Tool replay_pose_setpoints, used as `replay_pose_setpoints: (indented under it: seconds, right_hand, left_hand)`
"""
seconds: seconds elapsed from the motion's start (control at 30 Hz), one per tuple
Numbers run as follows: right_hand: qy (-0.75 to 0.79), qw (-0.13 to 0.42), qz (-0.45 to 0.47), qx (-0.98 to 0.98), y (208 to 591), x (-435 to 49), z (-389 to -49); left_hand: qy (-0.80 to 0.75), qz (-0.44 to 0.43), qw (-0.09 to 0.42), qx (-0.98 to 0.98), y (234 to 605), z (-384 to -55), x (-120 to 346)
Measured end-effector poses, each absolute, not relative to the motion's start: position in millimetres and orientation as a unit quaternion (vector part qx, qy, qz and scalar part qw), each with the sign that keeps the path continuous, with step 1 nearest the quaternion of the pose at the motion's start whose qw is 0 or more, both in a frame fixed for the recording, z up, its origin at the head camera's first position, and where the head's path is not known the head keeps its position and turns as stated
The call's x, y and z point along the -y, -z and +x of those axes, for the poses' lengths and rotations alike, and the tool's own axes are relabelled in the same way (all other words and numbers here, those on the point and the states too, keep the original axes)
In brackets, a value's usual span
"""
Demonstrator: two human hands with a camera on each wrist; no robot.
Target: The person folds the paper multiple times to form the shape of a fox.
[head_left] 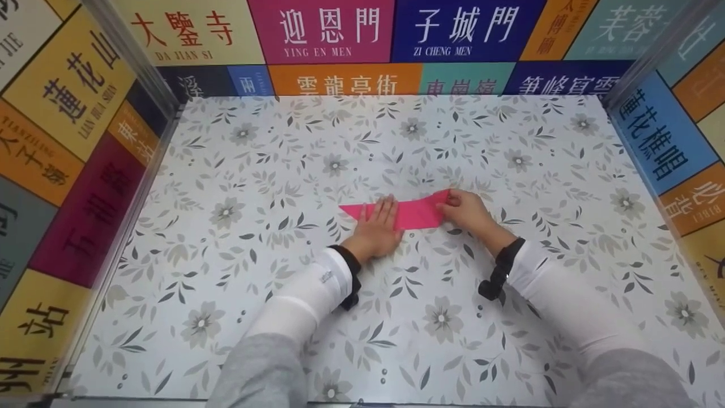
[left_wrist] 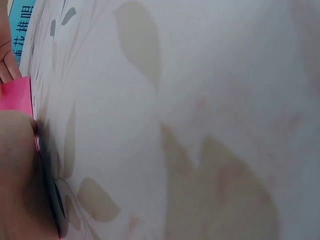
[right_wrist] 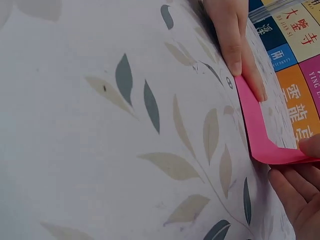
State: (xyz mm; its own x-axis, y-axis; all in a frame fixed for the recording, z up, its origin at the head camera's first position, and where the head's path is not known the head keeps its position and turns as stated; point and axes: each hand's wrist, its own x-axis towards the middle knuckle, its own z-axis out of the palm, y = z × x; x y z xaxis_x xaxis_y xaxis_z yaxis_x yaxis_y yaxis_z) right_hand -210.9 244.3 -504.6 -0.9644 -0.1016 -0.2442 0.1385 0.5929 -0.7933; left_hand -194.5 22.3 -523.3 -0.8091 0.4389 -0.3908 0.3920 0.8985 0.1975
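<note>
A strip of folded pink paper [head_left: 416, 214] lies across the middle of the table, its left end pointed and its right end lifted. My left hand [head_left: 378, 226] rests flat on the paper's left part with straight fingers. At the other end, my right hand [head_left: 467, 208] pinches the raised corner between thumb and fingers. The right wrist view shows the pink paper [right_wrist: 256, 127] bending upward toward the right hand [right_wrist: 297, 187], while the left hand [right_wrist: 232, 40] presses the far end. Only part of the left hand [left_wrist: 17, 165] shows in the left wrist view.
A white tabletop [head_left: 283, 141] with grey flowers and leaves spreads under both hands. Colourful panels with Chinese lettering [head_left: 328, 34] stand along the back, left and right sides. Each wrist wears a black strap [head_left: 503, 266] with a small device.
</note>
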Motion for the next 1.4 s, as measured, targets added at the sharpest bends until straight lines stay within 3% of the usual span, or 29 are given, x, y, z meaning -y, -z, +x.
replay_pose_setpoints:
  seconds: [0.23, 0.73, 0.87, 1.13, 1.4]
  right_hand:
    - [0.493, 0.126, 0.012, -0.861, 505, -243, -201]
    - [0.518, 0.106, -0.095, -0.844, 516, -227, -186]
    - [0.474, 0.097, -0.143, -0.863, 516, -225, -180]
    - [0.323, 0.031, -0.237, -0.916, 524, -218, -165]
    - [0.258, 0.042, -0.251, -0.932, 528, -212, -156]
  left_hand:
    - [-0.056, 0.217, 0.224, -0.948, 523, -196, -23]
    - [-0.062, 0.218, 0.215, -0.950, 523, -194, -21]
    - [-0.058, 0.217, 0.216, -0.950, 524, -194, -21]
    - [-0.050, 0.221, 0.217, -0.950, 521, -193, -22]
    - [-0.047, 0.222, 0.211, -0.951, 518, -191, -22]
